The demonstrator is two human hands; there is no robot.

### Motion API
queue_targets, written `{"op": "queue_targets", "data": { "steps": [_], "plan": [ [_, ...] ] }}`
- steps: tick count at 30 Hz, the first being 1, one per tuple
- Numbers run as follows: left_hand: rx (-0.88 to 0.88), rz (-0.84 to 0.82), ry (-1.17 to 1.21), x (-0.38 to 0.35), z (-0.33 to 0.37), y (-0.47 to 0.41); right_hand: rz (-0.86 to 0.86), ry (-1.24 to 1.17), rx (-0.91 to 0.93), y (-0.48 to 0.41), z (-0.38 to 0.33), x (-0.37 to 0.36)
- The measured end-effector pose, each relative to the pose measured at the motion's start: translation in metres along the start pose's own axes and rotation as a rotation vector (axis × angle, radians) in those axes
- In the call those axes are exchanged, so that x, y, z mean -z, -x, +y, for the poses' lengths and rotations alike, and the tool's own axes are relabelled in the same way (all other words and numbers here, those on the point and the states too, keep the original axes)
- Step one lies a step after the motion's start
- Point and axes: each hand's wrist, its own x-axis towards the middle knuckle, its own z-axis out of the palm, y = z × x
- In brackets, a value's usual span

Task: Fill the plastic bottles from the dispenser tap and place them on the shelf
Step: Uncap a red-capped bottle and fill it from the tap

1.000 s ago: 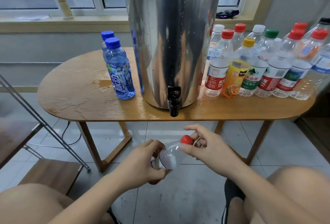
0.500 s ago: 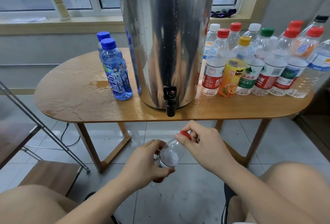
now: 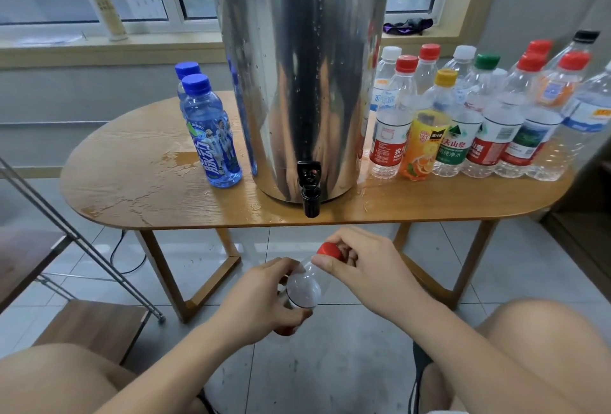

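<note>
Plainly the bottle (image 3: 302, 288) is low in the centre of the frame, below the table edge and apart from the tap (image 3: 310, 192) above it, tilted with its neck toward the upper right. The left hand (image 3: 261, 301) has its fingers curled round the clear body. The right hand (image 3: 367, 268) pinches the red cap (image 3: 329, 250) between thumb and fingertips.

The bottle looks empty (no water line shows), so I judge it light, thin-walled and quick to dent under a hard squeeze. The stiffer lower body seems the best place to hold it while the cap is turned. Once full it should be heavier, and the wet table (image 3: 139, 182) suggests the plastic may be slippery.
</note>
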Motion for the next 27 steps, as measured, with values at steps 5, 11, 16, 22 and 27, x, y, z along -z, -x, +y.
{"op": "queue_targets", "data": {
  "steps": [5, 11, 16, 22, 27],
  "plan": [
    [0.021, -0.034, 0.012, 0.001, -0.004, 0.001, -0.057, -0.042, 0.073, -0.001, 0.009, 0.004],
    [0.005, -0.027, -0.002, 0.005, -0.005, -0.001, -0.138, -0.057, 0.059, -0.001, 0.004, 0.013],
    [0.009, -0.029, -0.002, 0.006, -0.004, -0.003, 0.001, -0.002, -0.013, -0.001, -0.004, 0.003],
    [0.022, -0.052, -0.022, 0.009, -0.008, -0.003, -0.023, -0.019, 0.065, -0.001, 0.004, 0.008],
    [0.017, -0.09, -0.04, 0.011, -0.011, -0.004, -0.134, 0.012, 0.107, -0.002, 0.011, 0.016]
  ]
}}
